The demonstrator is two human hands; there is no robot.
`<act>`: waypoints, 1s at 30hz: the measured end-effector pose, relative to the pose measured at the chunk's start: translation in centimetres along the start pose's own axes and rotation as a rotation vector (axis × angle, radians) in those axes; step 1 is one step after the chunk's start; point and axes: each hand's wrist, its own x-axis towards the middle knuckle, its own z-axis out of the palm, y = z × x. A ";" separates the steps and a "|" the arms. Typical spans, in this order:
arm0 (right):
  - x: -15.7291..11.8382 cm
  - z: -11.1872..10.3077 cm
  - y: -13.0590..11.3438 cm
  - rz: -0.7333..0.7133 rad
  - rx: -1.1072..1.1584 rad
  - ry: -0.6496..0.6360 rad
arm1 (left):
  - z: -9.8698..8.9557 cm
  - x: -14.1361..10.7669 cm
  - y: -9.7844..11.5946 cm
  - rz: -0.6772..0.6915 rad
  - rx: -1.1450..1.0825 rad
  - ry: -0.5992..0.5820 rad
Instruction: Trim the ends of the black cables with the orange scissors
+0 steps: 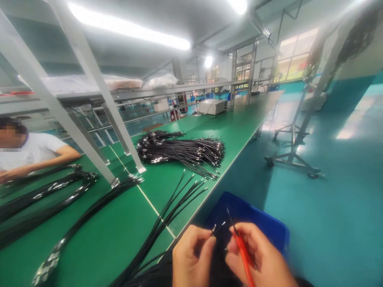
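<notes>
My left hand (193,253) is closed in a pinch on the metal-tipped end of a thin black cable (213,230). Wrapped around a red-handled tool (244,257) with a slim dark tip, my right hand (260,251) is a short gap to the right. That tip points up and away from me; the tool's exact kind is unclear. Left of my hands, a loose bunch of black cables (167,221) with metal ends lies over the bench edge. Behind and below them stands a blue plastic bin (269,223), partly hidden by my hands.
The green bench (125,223) carries a large pile of black cables (182,151) and more bundles (98,205) at left. Grey metal posts (98,91) rise from it. A co-worker (36,151) sits across at left. A wheeled stand (293,155) is on the floor at right.
</notes>
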 end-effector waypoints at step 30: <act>2.0 -2.4 1.5 0.286 0.314 -0.754 | -2.6 1.0 1.1 -0.336 -0.446 -0.271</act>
